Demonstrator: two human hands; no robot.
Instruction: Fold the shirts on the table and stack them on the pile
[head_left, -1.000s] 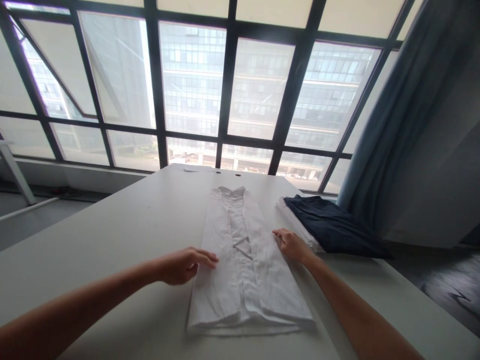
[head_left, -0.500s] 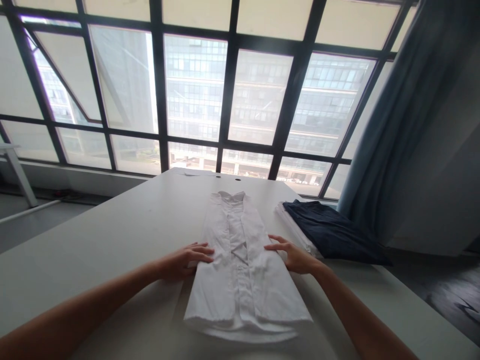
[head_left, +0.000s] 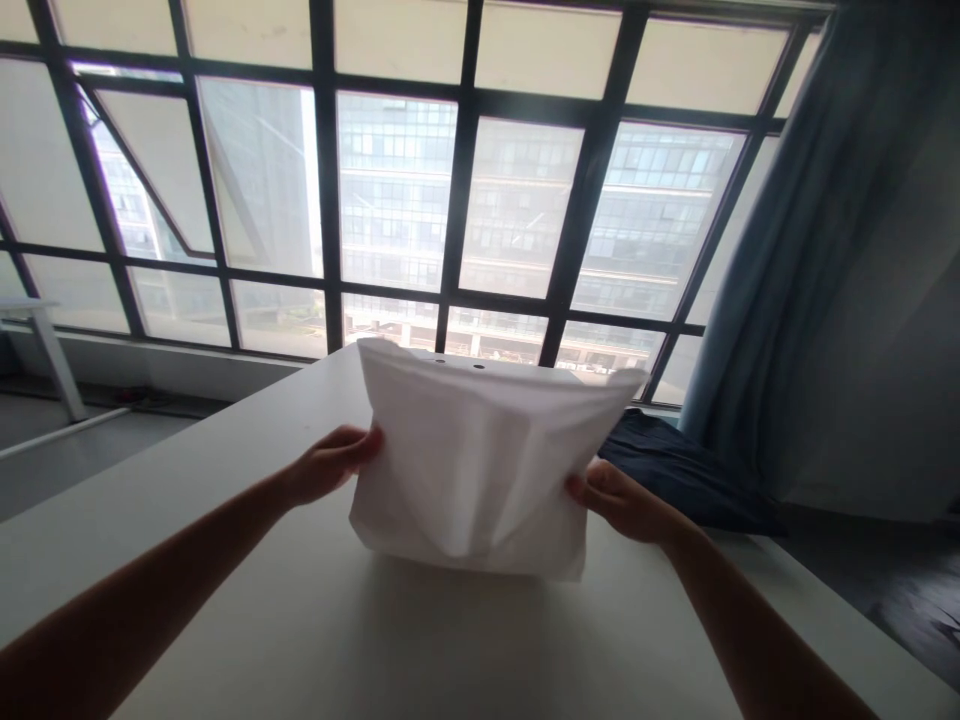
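A white shirt (head_left: 472, 460) is held up off the white table (head_left: 247, 590), its near part lifted and bent so that the underside faces me. My left hand (head_left: 334, 462) pinches its left edge, thumb on the near side. At the opposite edge, my right hand (head_left: 619, 497) grips the cloth between thumb and fingers. The collar and the buttoned front are hidden behind the raised fabric. Some of the fingers on both hands are out of sight behind the shirt.
Folded dark navy cloth (head_left: 682, 470) lies on the right side of the table. A blue-grey curtain (head_left: 780, 270) hangs behind it. Black-framed windows (head_left: 394, 190) stand beyond the far table edge, and a white table leg (head_left: 56, 365) shows at left.
Both hands have gone from lying along the shirt's sides to gripping its edges. The shirt has come up off the table, its near part folded up and away from me.
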